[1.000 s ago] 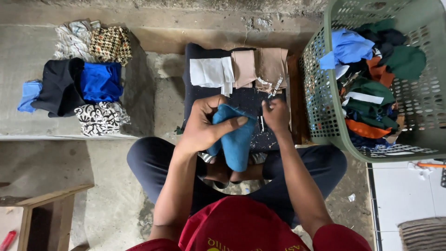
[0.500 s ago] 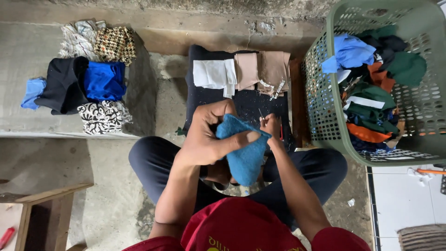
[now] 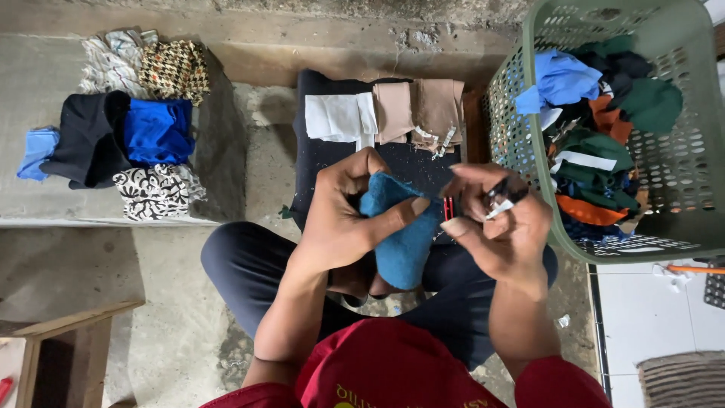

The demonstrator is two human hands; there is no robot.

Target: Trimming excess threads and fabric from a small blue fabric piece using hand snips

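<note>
Left of the green basket (image 3: 683, 189), the left hand (image 3: 343, 219) pinches the teal cloth (image 3: 400, 234), which hangs lengthwise toward the lap. Just right of the cloth, the right hand (image 3: 498, 223) grips a small dark tool (image 3: 498, 198), fingers closed around it.

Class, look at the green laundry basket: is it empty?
No. The green laundry basket holds a heap of cloth pieces in blue, green, orange and dark colours.
</note>
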